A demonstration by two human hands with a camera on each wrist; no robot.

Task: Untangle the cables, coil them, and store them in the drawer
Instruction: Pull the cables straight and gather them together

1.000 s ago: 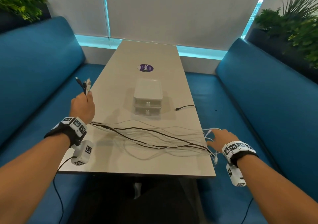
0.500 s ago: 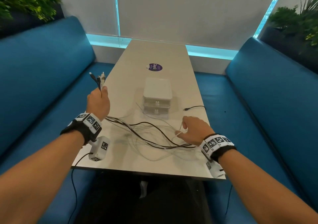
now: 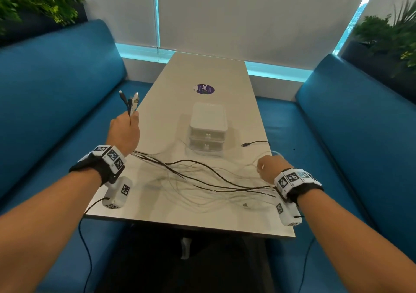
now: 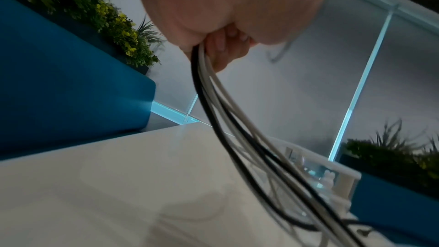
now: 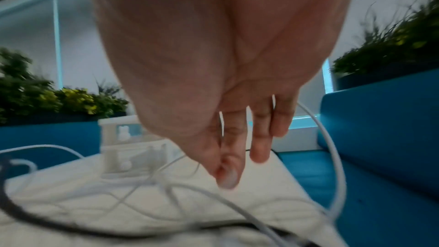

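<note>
Several thin white and black cables (image 3: pixel 202 176) lie tangled across the near half of the table (image 3: pixel 180 218). My left hand (image 3: pixel 131 119) is raised over the left edge and grips a bundle of them, with the plug ends (image 3: pixel 131 100) sticking up above the fist. In the left wrist view the cables (image 4: pixel 213 100) hang down from the curled fingers (image 4: pixel 223 44). My right hand (image 3: pixel 262 166) hovers at the right edge. Its thumb and forefinger (image 5: pixel 228 174) pinch a thin white cable (image 5: pixel 171 162). A white two-drawer box (image 3: pixel 208 123) stands mid-table, both drawers closed.
A loose black cable end (image 3: pixel 247 144) lies right of the drawer box. A purple sticker (image 3: pixel 203 89) is on the table behind the box. Blue benches (image 3: pixel 56 112) flank the table on both sides, with planters behind them.
My right hand swung in toward the table's middle, then back out to the right edge, drawing the cables out longer. The left hand stayed raised with the bundle.
</note>
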